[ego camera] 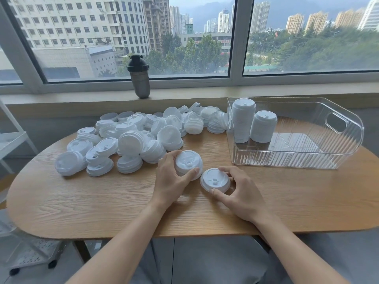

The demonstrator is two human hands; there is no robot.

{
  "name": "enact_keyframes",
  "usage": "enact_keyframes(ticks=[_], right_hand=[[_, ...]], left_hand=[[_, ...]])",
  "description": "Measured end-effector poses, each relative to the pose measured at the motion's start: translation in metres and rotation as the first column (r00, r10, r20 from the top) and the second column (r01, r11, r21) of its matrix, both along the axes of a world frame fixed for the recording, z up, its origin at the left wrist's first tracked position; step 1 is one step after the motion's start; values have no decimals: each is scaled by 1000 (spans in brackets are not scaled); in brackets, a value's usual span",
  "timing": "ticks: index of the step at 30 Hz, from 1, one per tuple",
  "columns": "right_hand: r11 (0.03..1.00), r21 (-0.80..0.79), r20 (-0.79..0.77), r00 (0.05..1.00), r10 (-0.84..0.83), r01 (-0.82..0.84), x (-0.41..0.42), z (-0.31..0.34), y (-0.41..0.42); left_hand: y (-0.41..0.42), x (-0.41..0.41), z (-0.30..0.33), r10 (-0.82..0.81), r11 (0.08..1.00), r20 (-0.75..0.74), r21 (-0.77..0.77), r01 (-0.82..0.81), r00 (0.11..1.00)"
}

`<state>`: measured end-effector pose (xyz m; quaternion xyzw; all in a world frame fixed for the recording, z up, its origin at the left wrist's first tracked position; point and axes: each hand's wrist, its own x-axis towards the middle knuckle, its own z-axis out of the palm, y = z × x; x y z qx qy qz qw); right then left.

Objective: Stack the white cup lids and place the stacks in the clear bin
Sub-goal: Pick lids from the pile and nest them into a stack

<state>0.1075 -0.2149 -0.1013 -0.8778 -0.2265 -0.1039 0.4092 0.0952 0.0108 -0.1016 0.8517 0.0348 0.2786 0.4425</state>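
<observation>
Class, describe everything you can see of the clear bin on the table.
The clear bin is a transparent, plastic-looking rectangular tub with ribbed walls, rounded corners and an oval handle cut-out in its right end. It sits upright on the wooden table, at the right, near the window. Two upright stacks of white lids stand in its left end; the rest looks empty. Neither hand touches it.

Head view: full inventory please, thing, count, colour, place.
Loose plastic cup lids: many, white, heaped on table's far left and centre.
Small stack of lids: one, white, near table centre, in left hand.
Single cup lid: one, white, beside that stack, in right hand.
Tall lid stacks: two, white, upright in bin's far left corner.
Ribbed plastic bin: one, clear, table's right.
Oval wooden table: one, light brown.
Shaker bottle: one, grey with black cap, windowsill.
Metal rack: one, white, floor at left.
Left hand: grips stack.
Right hand: pinches lid.
</observation>
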Motion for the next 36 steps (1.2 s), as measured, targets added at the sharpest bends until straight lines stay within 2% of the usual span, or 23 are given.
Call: enact_keyframes(ticks=[7,12,18,29,36], right_hand=[[998,-44,5,999,34,-34,-9,-4,-10],[992,-115,4,998,55,-54,-15,-3,-10],[997,-60,6,999,43,-42,-16,0,-11],[993,-99,-25,997,69,-72,-12,-4,-11],[993,-113,-28,999,42,-45,-13,-4,-10]], left_hand=[[-4,-17,-1,-35,997,61,75,31,998],[-7,-25,-3,-63,988,25,143,59,998],[-6,-23,-5,9,971,5,237,-10,1000],[-5,-20,-6,-3,979,-38,206,10,999],[-7,-23,-3,-1,972,-3,235,1,1000]])
